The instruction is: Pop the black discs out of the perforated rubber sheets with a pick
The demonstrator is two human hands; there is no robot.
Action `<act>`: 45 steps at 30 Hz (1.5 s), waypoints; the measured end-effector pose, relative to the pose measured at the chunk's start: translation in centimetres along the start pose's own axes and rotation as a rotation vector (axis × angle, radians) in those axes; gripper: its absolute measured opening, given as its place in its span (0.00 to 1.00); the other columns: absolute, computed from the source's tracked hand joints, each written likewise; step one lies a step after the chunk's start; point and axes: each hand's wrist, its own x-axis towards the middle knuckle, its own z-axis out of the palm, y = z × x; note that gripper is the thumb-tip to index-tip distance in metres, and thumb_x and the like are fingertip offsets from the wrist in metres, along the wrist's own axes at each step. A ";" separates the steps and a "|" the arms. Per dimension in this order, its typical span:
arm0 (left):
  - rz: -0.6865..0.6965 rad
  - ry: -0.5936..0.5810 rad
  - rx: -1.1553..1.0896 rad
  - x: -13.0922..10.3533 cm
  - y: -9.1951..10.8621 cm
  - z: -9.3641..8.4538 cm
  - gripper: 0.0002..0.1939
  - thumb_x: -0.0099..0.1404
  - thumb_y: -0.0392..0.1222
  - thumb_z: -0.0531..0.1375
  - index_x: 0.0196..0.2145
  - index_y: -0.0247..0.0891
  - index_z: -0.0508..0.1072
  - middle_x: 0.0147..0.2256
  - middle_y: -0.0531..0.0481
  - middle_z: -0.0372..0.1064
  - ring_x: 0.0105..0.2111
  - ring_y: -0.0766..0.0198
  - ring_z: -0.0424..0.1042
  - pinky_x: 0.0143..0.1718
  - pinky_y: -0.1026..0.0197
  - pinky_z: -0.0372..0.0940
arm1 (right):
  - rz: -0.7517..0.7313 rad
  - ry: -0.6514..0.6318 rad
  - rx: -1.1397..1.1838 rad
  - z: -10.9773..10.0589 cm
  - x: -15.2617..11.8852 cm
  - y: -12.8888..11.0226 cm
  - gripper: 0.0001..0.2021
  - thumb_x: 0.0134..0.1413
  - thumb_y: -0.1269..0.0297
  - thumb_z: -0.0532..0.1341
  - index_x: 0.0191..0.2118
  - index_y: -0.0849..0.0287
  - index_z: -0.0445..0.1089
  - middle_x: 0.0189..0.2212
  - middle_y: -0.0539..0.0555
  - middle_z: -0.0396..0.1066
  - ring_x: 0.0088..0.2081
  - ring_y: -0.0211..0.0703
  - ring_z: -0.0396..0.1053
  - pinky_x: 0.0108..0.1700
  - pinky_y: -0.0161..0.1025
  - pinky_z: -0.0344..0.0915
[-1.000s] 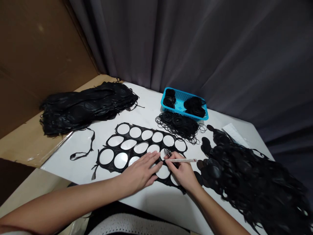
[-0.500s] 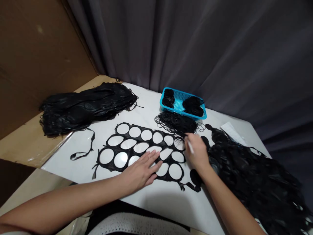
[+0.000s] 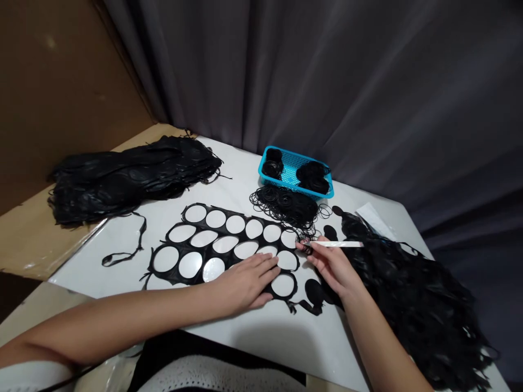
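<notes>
A black sheet with rows of round holes [image 3: 208, 250] lies on the white table. My left hand [image 3: 247, 280] rests flat on its lower right part, fingers stretched. At the sheet's right edge, my right hand [image 3: 329, 264] pinches a thin white pen-like tool [image 3: 341, 244], its tip pointing left. Several thin black rings [image 3: 306, 239] hang at the fingertips and tool tip. Just beyond lies a heap of thin black rings [image 3: 286, 205]. Black discs [image 3: 314, 292] lie beside the sheet, near my right hand.
A blue basket [image 3: 292, 165] with black ring bundles stands at the back. A thick stack of black sheets [image 3: 131, 177] lies at the left, a large black pile [image 3: 417, 305] at the right. A curled black strip [image 3: 133, 253] and white paper [image 3: 375, 220] lie on the table.
The tool in my right hand has swung from steep to nearly level, and the hand has turned, showing rings at the fingertips. My left hand stays on the sheet. The whole view has shifted slightly.
</notes>
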 end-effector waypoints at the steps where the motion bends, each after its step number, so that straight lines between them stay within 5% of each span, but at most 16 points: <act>1: 0.003 -0.017 0.012 0.1 0.0 0.3 0.27 0.71 0.48 0.59 0.62 0.31 0.63 0.64 0.35 0.60 0.65 0.45 0.58 0.65 0.48 0.55 | 0.021 0.011 0.041 -0.1 -0.1 0.0 0.18 0.41 0.64 0.76 0.29 0.55 0.65 0.35 0.55 0.78 0.46 0.52 0.78 0.34 0.36 0.77; 7: -0.004 -0.038 0.038 -0.4 -0.2 1.3 0.29 0.71 0.48 0.60 0.64 0.32 0.62 0.66 0.35 0.56 0.67 0.45 0.54 0.66 0.46 0.54 | 0.027 -0.101 -0.027 -0.1 -1.9 1.1 0.17 0.46 0.60 0.74 0.28 0.55 0.63 0.42 0.56 0.78 0.45 0.45 0.75 0.51 0.42 0.72; 18: 0.009 -0.031 -0.010 -0.1 -0.4 1.0 0.30 0.70 0.47 0.60 0.65 0.34 0.60 0.66 0.39 0.55 0.67 0.44 0.52 0.67 0.44 0.51 | -0.311 -0.162 -0.860 1.5 -4.0 3.2 0.12 0.63 0.56 0.58 0.29 0.54 0.62 0.32 0.51 0.74 0.35 0.45 0.70 0.38 0.39 0.65; 27: 0.090 -0.003 -0.027 -0.4 0.5 -0.7 0.28 0.71 0.50 0.60 0.64 0.36 0.61 0.67 0.39 0.54 0.70 0.45 0.45 0.69 0.42 0.45 | -0.309 0.019 -0.615 0.3 -5.5 2.6 0.16 0.60 0.51 0.63 0.28 0.55 0.63 0.36 0.56 0.77 0.37 0.48 0.72 0.38 0.41 0.65; 32: 0.115 -0.014 0.013 -2.4 2.1 0.6 0.23 0.73 0.44 0.56 0.61 0.30 0.65 0.62 0.36 0.63 0.66 0.48 0.57 0.69 0.48 0.47 | -0.300 -0.110 -0.698 1.6 -8.0 4.2 0.13 0.62 0.55 0.61 0.29 0.55 0.65 0.38 0.56 0.78 0.40 0.49 0.74 0.42 0.42 0.66; 45: 0.052 0.004 -0.089 -3.6 2.0 1.6 0.24 0.69 0.43 0.60 0.61 0.39 0.65 0.66 0.40 0.56 0.68 0.49 0.52 0.68 0.46 0.49 | -0.432 -0.119 -0.900 2.5 -9.3 6.2 0.09 0.64 0.63 0.58 0.30 0.54 0.66 0.37 0.53 0.76 0.41 0.47 0.73 0.43 0.40 0.65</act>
